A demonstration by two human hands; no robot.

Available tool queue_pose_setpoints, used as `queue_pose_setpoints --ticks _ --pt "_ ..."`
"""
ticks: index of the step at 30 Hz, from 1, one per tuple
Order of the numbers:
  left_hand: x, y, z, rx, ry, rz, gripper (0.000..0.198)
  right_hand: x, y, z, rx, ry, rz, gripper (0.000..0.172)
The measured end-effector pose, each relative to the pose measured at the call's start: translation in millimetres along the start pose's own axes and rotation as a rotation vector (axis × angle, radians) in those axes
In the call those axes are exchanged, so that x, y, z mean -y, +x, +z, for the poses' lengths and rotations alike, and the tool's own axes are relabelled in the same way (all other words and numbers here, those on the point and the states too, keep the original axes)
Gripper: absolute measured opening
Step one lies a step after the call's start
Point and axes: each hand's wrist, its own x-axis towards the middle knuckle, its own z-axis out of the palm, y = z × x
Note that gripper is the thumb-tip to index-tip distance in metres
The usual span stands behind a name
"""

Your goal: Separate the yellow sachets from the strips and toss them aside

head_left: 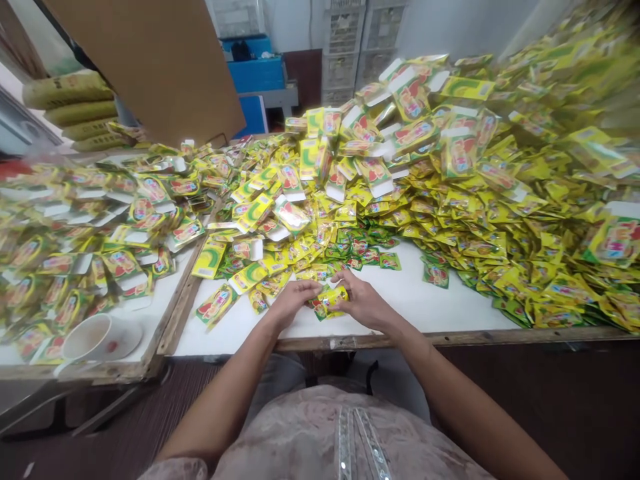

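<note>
My left hand (293, 301) and my right hand (363, 301) meet near the front edge of the white table (450, 310). Between them they grip a small bunch of yellow and green sachets (330, 298), fingers curled round it from both sides. A huge heap of the same yellow sachets (500, 200) covers the table behind and to the right. Larger yellow packets with white flaps (380, 175) lie on top of the heap. Loose sachets (250, 275) lie just left of my hands.
A second white table (160, 303) at the left carries more packets and a white cup on a saucer (93, 337). A brown cardboard sheet (165, 60) leans at the back left. Blue crates (255, 67) and stacked sacks (75, 107) stand behind.
</note>
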Motion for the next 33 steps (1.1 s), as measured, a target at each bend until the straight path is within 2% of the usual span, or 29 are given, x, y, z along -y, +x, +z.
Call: queue_pose_setpoints --ticks 3,7,8,11,13,15,17,18,19,21,24,27,31,33 --pt "-0.7 -0.2 -2.1 0.052 0.072 0.059 0.029 2.6 6.0 4.4 0.003 0.003 -0.022 0.039" --pt "6.4 0.2 -1.1 -0.013 0.163 0.087 0.032 -6.1 10.6 13.7 -0.104 0.106 0.007 0.052" --pt "7.0 0.5 -1.2 -0.025 0.169 0.082 0.034 -8.1 11.1 15.3 -0.086 0.114 0.018 0.051" --pt "-1.1 0.3 -7.1 -0.046 0.198 0.094 0.035 -10.3 10.8 18.1 0.048 0.088 0.031 0.035" --pt "-16.3 -2.0 -20.1 -0.195 0.323 0.156 0.029 -9.8 8.7 18.5 0.042 0.047 0.014 0.03" --pt "-36.6 -4.8 -42.3 -0.487 0.617 0.254 0.019 -9.5 5.8 18.3 -0.036 0.011 0.004 0.031" --pt "-57.0 -5.0 -69.9 -0.736 1.033 0.335 0.032 -10.3 3.4 18.6 -0.102 -0.016 0.01 0.032" --pt "-65.7 -3.4 -83.5 -0.777 1.236 0.352 0.044 -11.0 2.8 19.1 -0.124 -0.024 0.014 0.033" --pt "-73.0 -0.8 -95.5 -0.764 1.414 0.359 0.053 -11.7 2.5 19.9 -0.143 -0.03 0.021 0.035" --pt "-82.3 6.4 -112.3 -0.659 1.671 0.363 0.06 -12.5 2.6 22.3 -0.182 -0.048 0.04 0.039" --pt "-83.8 16.0 -120.8 -0.528 1.849 0.414 0.05 -12.7 2.8 24.8 -0.225 -0.1 0.057 0.043" --pt "-74.6 18.0 -123.5 -0.546 1.883 0.429 0.042 -14.3 1.4 23.7 -0.246 -0.146 0.034 0.04" --pt "-63.9 16.2 -133.1 -0.593 1.832 0.331 0.056 -19.5 -2.1 22.2 -0.261 -0.175 0.02 0.033" --pt "-66.2 15.5 -135.7 -0.574 1.79 0.33 0.052 -22.1 -3.7 22.9 -0.262 -0.171 0.021 0.032"
